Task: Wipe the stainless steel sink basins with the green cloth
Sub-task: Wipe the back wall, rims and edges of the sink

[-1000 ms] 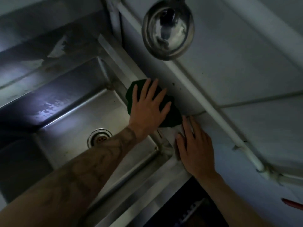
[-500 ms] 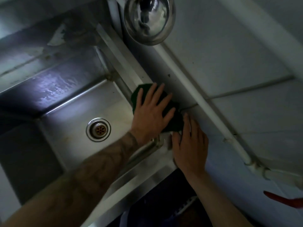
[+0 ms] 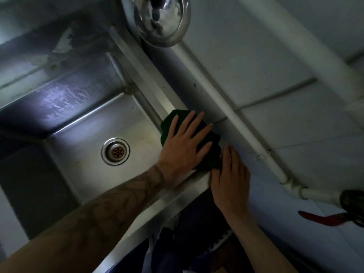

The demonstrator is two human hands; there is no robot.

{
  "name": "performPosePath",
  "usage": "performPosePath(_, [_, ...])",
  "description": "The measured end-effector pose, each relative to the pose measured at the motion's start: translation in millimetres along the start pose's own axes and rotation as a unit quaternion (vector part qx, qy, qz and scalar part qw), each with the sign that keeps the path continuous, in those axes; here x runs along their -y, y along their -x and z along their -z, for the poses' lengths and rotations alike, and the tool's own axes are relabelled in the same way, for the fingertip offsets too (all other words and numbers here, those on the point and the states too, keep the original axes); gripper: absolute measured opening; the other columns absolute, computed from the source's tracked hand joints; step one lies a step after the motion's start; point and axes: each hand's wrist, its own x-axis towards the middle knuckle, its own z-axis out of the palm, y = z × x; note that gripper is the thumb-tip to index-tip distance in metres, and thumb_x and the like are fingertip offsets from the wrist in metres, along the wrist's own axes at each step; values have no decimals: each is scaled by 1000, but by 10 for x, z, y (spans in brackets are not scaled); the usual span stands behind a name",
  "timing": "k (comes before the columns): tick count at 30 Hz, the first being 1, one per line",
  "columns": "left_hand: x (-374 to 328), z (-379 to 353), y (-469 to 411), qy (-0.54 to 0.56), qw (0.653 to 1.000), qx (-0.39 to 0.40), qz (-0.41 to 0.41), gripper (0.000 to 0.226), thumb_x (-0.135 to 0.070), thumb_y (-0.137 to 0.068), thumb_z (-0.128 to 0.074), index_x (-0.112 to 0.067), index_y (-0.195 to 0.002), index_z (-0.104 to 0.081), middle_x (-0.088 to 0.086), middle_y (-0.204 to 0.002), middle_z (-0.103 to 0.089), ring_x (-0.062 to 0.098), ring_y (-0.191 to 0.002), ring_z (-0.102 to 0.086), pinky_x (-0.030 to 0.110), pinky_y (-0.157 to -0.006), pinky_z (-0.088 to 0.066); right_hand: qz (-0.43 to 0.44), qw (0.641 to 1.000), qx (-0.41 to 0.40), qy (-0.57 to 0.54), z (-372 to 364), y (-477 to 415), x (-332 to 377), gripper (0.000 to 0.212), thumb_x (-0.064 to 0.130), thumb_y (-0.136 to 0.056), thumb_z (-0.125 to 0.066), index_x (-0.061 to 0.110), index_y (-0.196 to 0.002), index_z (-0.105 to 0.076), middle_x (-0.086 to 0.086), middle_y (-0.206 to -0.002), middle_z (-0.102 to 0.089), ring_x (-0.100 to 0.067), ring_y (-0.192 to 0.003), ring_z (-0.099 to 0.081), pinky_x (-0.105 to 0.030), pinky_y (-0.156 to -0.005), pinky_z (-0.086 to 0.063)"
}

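A dark green cloth [image 3: 211, 154] lies on the right rim of the stainless steel sink basin [image 3: 82, 170], against the tiled wall. My left hand [image 3: 184, 143] presses flat on the cloth with straight, spread fingers. My right hand [image 3: 230, 178] lies flat just to the right of it, at the sink's front right corner, fingertips touching the cloth's edge. The basin's round drain [image 3: 115, 151] sits left of my left wrist. Most of the cloth is hidden under my left hand.
A shiny steel bowl [image 3: 162, 20] hangs on the wall above the sink rim. White pipes [image 3: 236, 123] run along the tiled wall. A red-handled object [image 3: 325, 218] shows at the far right. Dark clothing [image 3: 187, 243] is below the sink's front edge.
My left hand and the cloth have slid along the rim toward the front corner, closer to my right hand. The camera view has shifted, so the drain now shows fully.
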Motion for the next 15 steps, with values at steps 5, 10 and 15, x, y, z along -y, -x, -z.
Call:
performPosePath(5, [-222, -39, 142, 18, 999, 33, -31, 57, -53, -113, -25, -32, -164, -39, 2, -177, -21, 26, -166, -11, 54, -133, 5, -7, 996, -6, -86, 156, 128, -105, 54, 33, -113, -33, 17, -164, -22, -3, -168, -29, -24, -153, -35, -38, -124, -28])
performPosePath(10, [-168, 147, 333, 1, 970, 127, -206, 58, -50, -115, -23, -30, -169, -26, -3, -178, -11, 17, -166, -2, 44, -133, 15, 42, 982, -43, -182, 446, 112, 10, 56, 45, -110, -21, 31, -164, -13, 15, -165, -21, 2, -151, -19, -9, -120, -5])
performPosePath(15, [-62, 381, 1017, 100, 992, 59, 38, 61, -41, -113, -33, -21, -169, -19, -5, -177, -7, 12, -165, -6, 37, -135, 1, 235, 969, -36, -62, 371, -296, 255, 56, 39, -112, -33, 21, -164, -29, -2, -170, -29, -16, -159, -20, -35, -128, -18])
